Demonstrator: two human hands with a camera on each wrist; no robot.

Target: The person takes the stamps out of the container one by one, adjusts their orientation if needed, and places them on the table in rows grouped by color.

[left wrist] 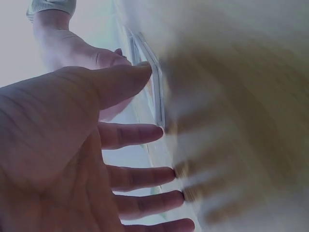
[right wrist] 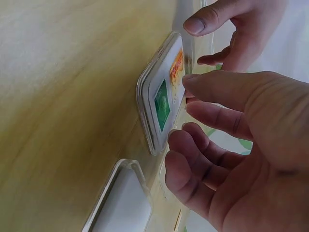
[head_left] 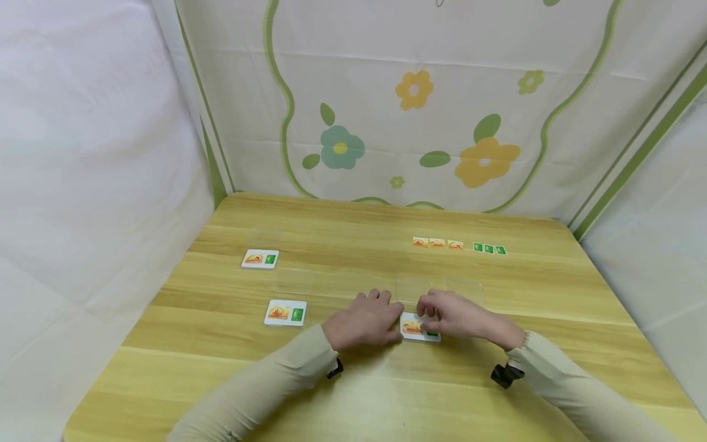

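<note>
A white card point(head_left: 410, 335) in a clear case lies in front of me, bearing an orange picture point(right wrist: 176, 66) and a green one point(right wrist: 163, 104). My left hand point(head_left: 371, 318) rests palm down at its left side, thumb right at the card's edge and fingers stretched out on the table. Over the card leans my right hand point(head_left: 455, 316), its thumb tip on the orange picture and the other fingers loosely bent at the far edge. From above, this hand hides part of the green picture.
Two similar cards lie at left, one farther back point(head_left: 259, 258) and one nearer point(head_left: 285, 313). Small orange pictures point(head_left: 437, 243) and green ones point(head_left: 488, 249) line the back right. Clear plastic pieces point(head_left: 293, 280) lie mid-table. A white cased piece point(right wrist: 123, 210) sits beside my right hand.
</note>
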